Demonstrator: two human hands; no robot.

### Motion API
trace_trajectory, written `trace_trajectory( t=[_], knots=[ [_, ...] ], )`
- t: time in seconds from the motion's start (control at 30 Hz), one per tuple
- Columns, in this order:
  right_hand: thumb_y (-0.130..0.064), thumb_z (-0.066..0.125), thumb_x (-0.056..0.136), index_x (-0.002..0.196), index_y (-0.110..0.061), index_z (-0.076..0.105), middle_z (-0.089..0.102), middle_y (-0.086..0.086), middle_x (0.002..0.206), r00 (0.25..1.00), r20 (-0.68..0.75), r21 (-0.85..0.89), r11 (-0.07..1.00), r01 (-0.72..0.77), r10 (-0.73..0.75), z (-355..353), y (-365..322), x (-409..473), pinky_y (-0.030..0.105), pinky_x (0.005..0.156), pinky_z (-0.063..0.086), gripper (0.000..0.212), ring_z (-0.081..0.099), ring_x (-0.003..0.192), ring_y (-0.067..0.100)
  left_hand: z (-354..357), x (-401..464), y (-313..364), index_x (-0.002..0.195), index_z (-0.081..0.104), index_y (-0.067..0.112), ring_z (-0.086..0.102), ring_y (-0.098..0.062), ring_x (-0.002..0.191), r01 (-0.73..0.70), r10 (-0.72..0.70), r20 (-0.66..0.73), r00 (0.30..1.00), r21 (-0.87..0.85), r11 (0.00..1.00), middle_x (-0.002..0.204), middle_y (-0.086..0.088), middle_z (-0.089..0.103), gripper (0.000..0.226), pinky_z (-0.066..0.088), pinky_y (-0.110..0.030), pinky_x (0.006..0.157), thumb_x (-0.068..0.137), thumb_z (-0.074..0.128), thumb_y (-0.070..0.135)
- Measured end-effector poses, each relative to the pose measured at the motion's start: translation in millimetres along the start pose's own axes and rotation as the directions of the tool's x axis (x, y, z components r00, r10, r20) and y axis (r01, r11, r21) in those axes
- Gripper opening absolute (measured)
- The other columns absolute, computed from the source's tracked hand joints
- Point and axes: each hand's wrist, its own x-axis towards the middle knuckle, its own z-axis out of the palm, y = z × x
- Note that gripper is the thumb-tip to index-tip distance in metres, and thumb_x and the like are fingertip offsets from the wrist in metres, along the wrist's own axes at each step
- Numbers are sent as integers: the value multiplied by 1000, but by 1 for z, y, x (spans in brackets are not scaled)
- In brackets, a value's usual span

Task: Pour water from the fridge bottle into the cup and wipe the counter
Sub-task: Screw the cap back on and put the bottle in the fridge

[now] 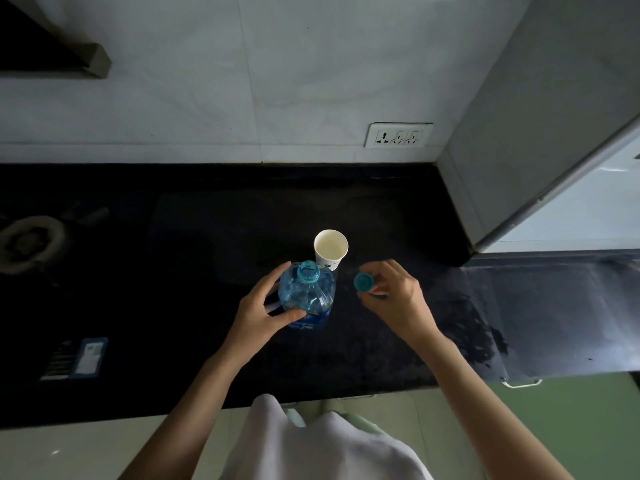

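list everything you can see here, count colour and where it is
bottle: 1, clear blue, open, upright on the counter centre
cap: 1, teal, off the bottle, in the right hand
cup: 1, white paper, just behind the bottle
counter: 1, black, across the middle
socket: 1, white, wall behind
burner: 1, grey, far left
packet: 1, dark with white label, counter front left
fridge: 1, grey, right
left hand: 1, gripping the bottle
right hand: 1, fingers holding the cap

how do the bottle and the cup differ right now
The bottle is clear blue plastic; the cup is opaque white paper. The bottle is the bigger of the two. The left hand grips the bottle, while nothing touches the cup. Both stand upright and open-topped on the dark counter.
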Motion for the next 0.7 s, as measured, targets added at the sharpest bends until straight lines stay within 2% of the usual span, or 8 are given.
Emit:
trace_trajectory(
  t=[0.2,0.37,0.53,0.7],
  knots=[
    [-6,79,74,103,-9,67,59,-6,100,974,159,-22,986,168,-162,7,-43,30,23,72,57,32,65,80,8,-1,-1,3,138,44,33,48,2,126,-6,6,18,1000,17,1000,138,16,49,79,50,-16,90,74,80,4],
    [-7,78,76,111,-12,65,60,-8,100,953,193,-53,968,247,-233,8,-60,35,29,72,58,38,65,82,10,-1,-2,3,138,43,37,46,4,126,-2,2,24,1000,25,1000,137,20,48,78,49,-17,93,76,79,7],
    [-7,78,76,113,-15,65,64,-7,98,947,212,-35,966,255,-242,4,-70,37,27,76,57,40,64,87,7,-1,-1,2,140,42,35,44,3,128,-8,7,34,999,40,999,139,17,46,78,49,-20,96,76,79,11],
    [-10,78,77,110,-17,66,65,-4,104,940,237,-3,967,255,-247,7,-77,39,23,83,56,36,64,95,4,-2,0,0,141,42,35,45,5,126,-9,7,30,1000,49,999,138,18,46,78,49,-21,95,76,80,12]
  ],
)
